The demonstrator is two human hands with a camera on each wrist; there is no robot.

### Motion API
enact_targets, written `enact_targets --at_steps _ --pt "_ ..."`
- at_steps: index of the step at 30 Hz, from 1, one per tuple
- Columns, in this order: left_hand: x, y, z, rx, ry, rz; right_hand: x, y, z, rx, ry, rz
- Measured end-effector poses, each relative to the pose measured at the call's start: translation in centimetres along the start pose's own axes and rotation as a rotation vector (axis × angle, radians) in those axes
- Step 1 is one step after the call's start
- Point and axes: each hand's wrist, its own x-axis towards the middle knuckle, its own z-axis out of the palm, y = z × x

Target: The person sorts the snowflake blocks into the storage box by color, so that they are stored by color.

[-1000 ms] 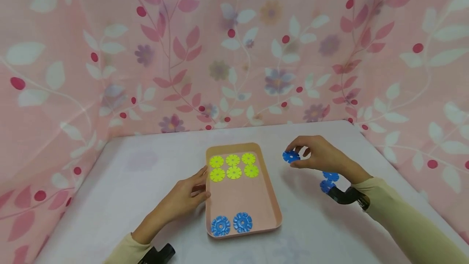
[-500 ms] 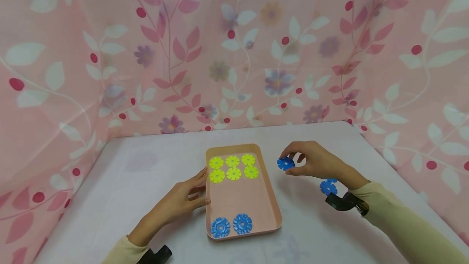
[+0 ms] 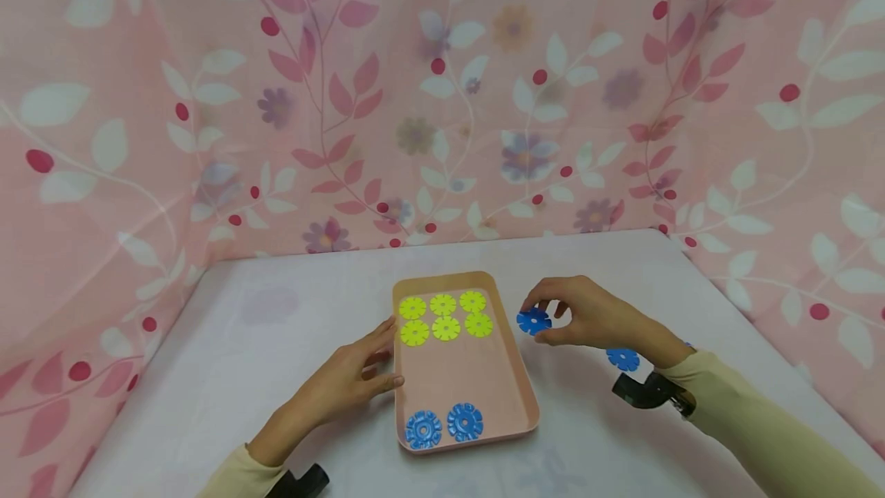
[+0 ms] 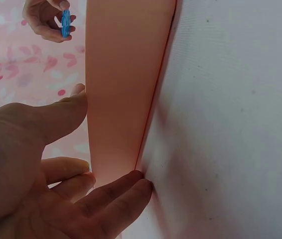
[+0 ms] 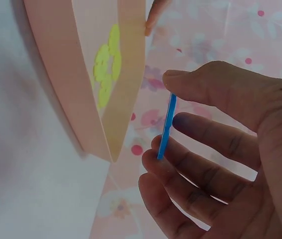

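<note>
My right hand [image 3: 588,313] pinches a blue notched disc [image 3: 534,321] by its edge, just outside the right rim of a pink tray [image 3: 463,371]. In the right wrist view the disc [image 5: 166,128] is seen edge-on between thumb and fingers. My left hand [image 3: 339,383] touches the tray's left side. Its thumb [image 4: 71,112] is at the rim and its fingers lie against the outer wall. Inside the tray, several yellow notched discs [image 3: 445,327] form two rows at the far end. Two blue discs, one at left [image 3: 423,429] and one at right [image 3: 465,422], lie at the near end.
On the white tabletop [image 3: 263,329], a loose blue disc [image 3: 623,360] lies below my right wrist. A small blue bit behind the forearm is mostly hidden. Pink floral cloth [image 3: 484,175] surrounds the back and sides. A black wrist mount [image 3: 650,390] is on my right wrist.
My right hand has carried the blue disc leftward and toward me, closer to the tray's right rim. My left hand stays at the tray's left side.
</note>
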Motion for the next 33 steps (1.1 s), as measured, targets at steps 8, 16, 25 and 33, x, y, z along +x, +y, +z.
enact_targets --at_steps 8,16,25,33 --pt "0.1 0.0 -0.3 0.040 -0.004 -0.010 -0.1 -0.5 0.7 0.030 -0.048 -0.029" --pt "0.1 0.4 -0.5 0.029 0.012 -0.044 0.2 -1.4 1.2 0.044 -0.089 -0.042" --pt "0.2 0.1 -0.5 0.005 0.011 -0.042 0.4 -1.9 1.8 0.070 -0.121 -0.024" --pt "0.4 0.3 -0.5 0.036 0.007 -0.050 0.2 -2.1 2.2 0.075 -0.141 0.002"
